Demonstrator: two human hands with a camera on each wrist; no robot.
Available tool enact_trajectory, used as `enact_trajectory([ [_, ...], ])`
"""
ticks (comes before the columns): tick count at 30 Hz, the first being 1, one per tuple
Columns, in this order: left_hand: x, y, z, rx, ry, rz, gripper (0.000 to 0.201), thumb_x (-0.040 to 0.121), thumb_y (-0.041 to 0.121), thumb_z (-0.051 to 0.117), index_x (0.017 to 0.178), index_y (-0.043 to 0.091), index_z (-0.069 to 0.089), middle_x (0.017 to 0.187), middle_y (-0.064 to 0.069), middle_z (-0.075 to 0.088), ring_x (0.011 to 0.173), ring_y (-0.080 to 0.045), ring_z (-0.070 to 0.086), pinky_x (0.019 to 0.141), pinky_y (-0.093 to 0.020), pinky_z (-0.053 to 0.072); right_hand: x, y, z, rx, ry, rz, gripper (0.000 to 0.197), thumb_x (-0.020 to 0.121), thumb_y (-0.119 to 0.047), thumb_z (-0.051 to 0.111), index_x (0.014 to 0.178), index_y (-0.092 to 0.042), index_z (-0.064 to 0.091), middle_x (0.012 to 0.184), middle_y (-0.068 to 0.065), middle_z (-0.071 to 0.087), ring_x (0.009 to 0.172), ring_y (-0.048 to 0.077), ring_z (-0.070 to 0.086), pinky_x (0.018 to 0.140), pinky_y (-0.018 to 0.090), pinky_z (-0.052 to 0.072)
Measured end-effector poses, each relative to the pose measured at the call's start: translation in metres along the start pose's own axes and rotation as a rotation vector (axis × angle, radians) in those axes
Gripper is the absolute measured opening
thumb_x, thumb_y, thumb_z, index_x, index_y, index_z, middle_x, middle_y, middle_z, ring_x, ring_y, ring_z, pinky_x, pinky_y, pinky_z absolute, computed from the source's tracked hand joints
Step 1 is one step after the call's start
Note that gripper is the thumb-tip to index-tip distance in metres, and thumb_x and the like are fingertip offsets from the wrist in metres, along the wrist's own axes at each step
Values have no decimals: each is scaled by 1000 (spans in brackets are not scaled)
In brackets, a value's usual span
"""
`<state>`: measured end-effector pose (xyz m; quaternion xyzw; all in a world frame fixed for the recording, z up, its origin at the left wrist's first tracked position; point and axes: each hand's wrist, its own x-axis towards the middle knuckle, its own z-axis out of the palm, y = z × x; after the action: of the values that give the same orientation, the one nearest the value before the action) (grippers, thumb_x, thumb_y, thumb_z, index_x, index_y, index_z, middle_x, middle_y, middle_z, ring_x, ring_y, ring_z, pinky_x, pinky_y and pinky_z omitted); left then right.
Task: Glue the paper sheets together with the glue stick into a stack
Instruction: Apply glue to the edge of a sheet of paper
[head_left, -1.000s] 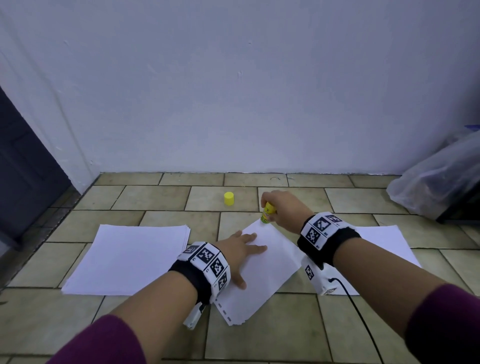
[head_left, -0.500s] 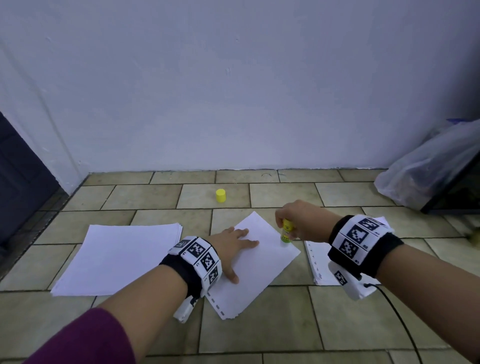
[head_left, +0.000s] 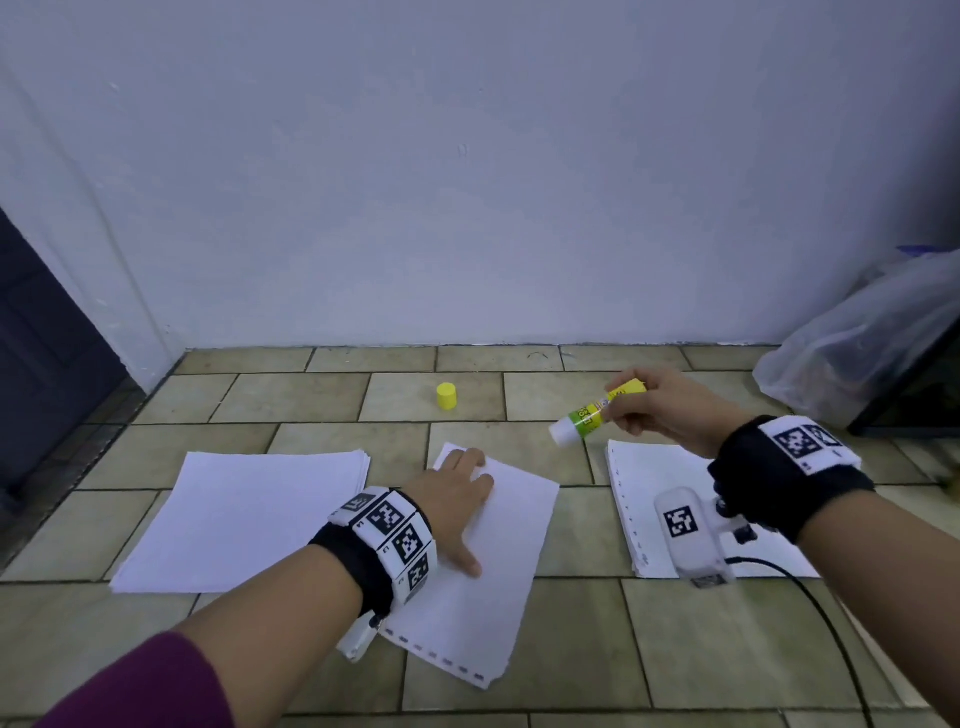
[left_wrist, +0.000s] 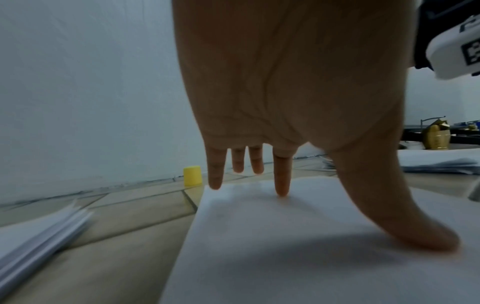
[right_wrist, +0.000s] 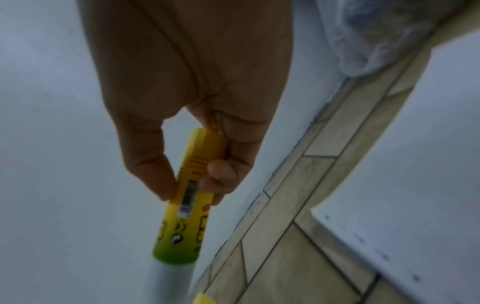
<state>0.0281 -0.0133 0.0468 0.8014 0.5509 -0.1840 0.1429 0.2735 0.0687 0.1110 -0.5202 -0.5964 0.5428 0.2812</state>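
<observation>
Yellow glue stick (head_left: 597, 413) pinched in right hand (head_left: 670, 410), lifted right of sheet (head_left: 488, 561) | left hand (head_left: 457, 499) spread flat on sheet | gluing seems finished; next, lay a fresh sheet squarely on top

Three paper piles: left pile (head_left: 244, 519), middle pile (head_left: 498, 571), right pile (head_left: 644, 499); one glue stick (head_left: 597, 413); one cap (head_left: 447, 396).

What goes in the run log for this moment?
left hand flat on middle sheet | right hand holds glue stick lifted | cap off
</observation>
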Motion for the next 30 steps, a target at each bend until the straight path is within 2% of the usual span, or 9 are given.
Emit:
enact_trajectory([
  [2, 0, 0, 6, -76, 7, 10, 89, 74, 50, 75, 142, 17, 27, 156, -4, 4, 144, -24, 11, 108, -44, 36, 4, 2, 8, 50, 14, 13, 15, 81, 10, 62, 81, -4, 56, 58, 7, 59, 47, 14, 47, 46, 18, 40],
  [6, 3, -1, 6, -41, -4, -64, 88, 81, 63, 60, 151, 32, 16, 152, -6, 18, 137, -28, 24, 106, -45, 37, 15, 9, 33, -70, 85, -27, 21, 73, 12, 69, 79, -5, 59, 62, 8, 59, 47, 13, 50, 44, 18, 41],
  [9, 4, -3, 3, -7, 17, -124, 91, 77, 66, 62, 150, 30, 20, 152, -7, 15, 136, -30, 23, 104, -43, 37, 24, 15, 50, -175, 124, -84, 19, 72, 6, 73, 83, -4, 62, 66, 8, 61, 52, 18, 52, 52, 27, 46],
  [12, 7, -6, 6, -23, 70, -141, 90, 78, 64, 62, 147, 18, 27, 151, -7, 17, 138, -27, 17, 105, -42, 37, 32, 13, 66, -314, 140, -169, 16, 76, -4, 74, 88, -8, 63, 69, 4, 62, 59, 19, 55, 64, 33, 49],
  [16, 8, -12, 9, -120, 29, -124, 102, 73, 65, 67, 149, 15, 19, 149, -6, 20, 137, -26, 22, 105, -44, 38, 41, 8, 83, -479, 142, -282, 19, 78, -9, 74, 94, -12, 64, 72, -8, 54, 64, 8, 49, 59, 14, 38],
  [17, 8, -12, 8, -113, 9, -112, 109, 69, 66, 70, 149, 15, 17, 149, -7, 18, 138, -27, 21, 106, -46, 38, 43, 7, 86, -505, 134, -293, 20, 78, -9, 74, 96, -12, 64, 73, -8, 53, 65, 8, 47, 57, 11, 35],
  [20, 6, -14, 6, -97, -19, -96, 117, 65, 63, 76, 150, 14, 13, 150, -8, 16, 139, -28, 20, 107, -48, 36, 47, 6, 95, -564, 86, -277, 21, 80, -10, 72, 99, -11, 65, 82, -1, 55, 74, 14, 48, 57, 18, 35],
  [26, 2, -13, 6, -114, 3, -97, 115, 66, 62, 76, 151, 16, 15, 151, -5, 17, 138, -26, 20, 107, -48, 37, 38, -9, 93, -844, -67, -262, 25, 83, -14, 71, 107, -13, 64, 92, 0, 53, 84, 14, 47, 70, 23, 36],
  [30, 0, -12, 6, -135, 28, -100, 112, 65, 60, 78, 149, 17, 19, 148, -3, 21, 137, -24, 23, 105, -46, 39, 14, -14, 85, -1007, -175, -265, 27, 83, -16, 71, 109, -15, 65, 93, -1, 52, 88, 13, 44, 72, 24, 36],
])
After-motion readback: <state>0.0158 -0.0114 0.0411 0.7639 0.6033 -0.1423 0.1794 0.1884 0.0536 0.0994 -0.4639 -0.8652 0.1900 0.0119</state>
